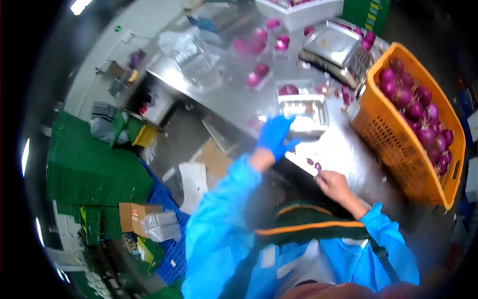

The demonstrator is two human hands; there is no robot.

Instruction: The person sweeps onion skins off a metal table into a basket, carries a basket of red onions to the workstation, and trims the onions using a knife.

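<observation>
Tray: clear plastic container [302, 110] is lying on the steel table [343, 149].
Left hand [276, 137]: blue-gloved, hovering near the tray, fingers spreading wide.
Right hand [336, 184]: bare, fingers narrowing near a small purple scrap [318, 166]; grip cannot be told.

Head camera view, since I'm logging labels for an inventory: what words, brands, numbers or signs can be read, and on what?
None can be read.
Brown cardboard box: red print, too small and blurred.
Green crates at top right: yellow marks, too blurred.
Small green wall sign: too small.
Silver-topped weighing scale: no legible digits.
</observation>
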